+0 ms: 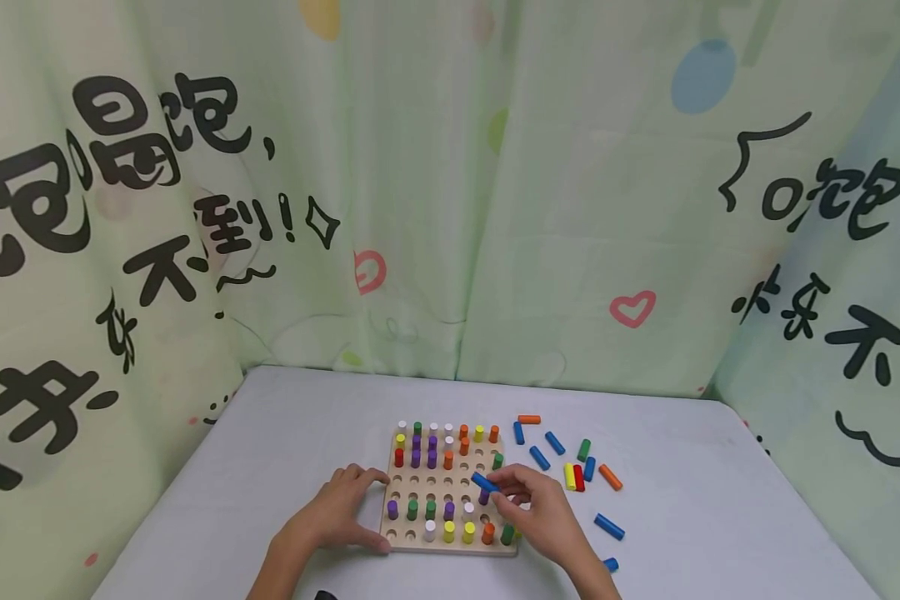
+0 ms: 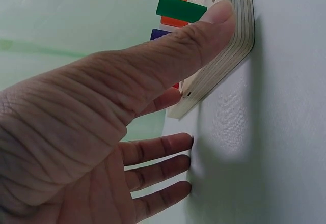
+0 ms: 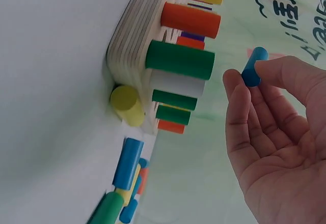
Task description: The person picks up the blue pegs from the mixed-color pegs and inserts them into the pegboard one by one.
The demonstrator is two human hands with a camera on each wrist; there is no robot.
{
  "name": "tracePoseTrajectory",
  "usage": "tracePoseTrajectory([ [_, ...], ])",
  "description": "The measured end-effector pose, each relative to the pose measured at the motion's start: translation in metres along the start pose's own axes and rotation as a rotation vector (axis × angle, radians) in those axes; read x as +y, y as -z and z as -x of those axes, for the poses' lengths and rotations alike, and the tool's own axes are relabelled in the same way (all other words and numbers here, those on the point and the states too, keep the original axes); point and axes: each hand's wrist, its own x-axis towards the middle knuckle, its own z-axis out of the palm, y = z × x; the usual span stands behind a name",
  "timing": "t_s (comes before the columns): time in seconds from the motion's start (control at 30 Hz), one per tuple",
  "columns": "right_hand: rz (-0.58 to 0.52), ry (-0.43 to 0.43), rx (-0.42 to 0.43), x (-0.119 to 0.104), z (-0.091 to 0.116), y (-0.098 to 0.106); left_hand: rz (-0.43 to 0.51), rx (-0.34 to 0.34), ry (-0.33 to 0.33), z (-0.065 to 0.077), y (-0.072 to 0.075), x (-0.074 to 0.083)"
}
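A wooden pegboard point(image 1: 450, 552) stands on the table with coloured pegs upright in many of its holes; some holes in its middle rows are bare. Above its right half, my right hand point(image 1: 536, 508) pinches a blue peg point(image 3: 254, 67) between thumb and fingertips, the peg tilted and clear of the board. My left hand point(image 1: 337, 508) rests against the board's left edge. In the left wrist view its thumb point(image 2: 204, 33) lies along that edge, the index fingertip touches farther along, and the other fingers stretch out loosely over the table.
Loose pegs lie to the board's right, among them a green peg point(image 1: 584, 450), a red peg point(image 1: 579, 477) and several blue ones. A yellow peg point(image 3: 127, 104) lies right beside the board's corner. A printed curtain point(image 1: 420, 208) surrounds the white table point(image 1: 217, 500). A dark object point(image 1: 326, 595) shows at the front edge.
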Motion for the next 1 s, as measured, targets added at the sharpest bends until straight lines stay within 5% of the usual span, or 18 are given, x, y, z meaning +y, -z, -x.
tracePoseTrajectory([
  [1.0, -0.060, 0.100, -0.086, -0.020, -0.018, -0.030, -0.009, -0.014, 0.025, -0.004, -0.002, -0.002],
])
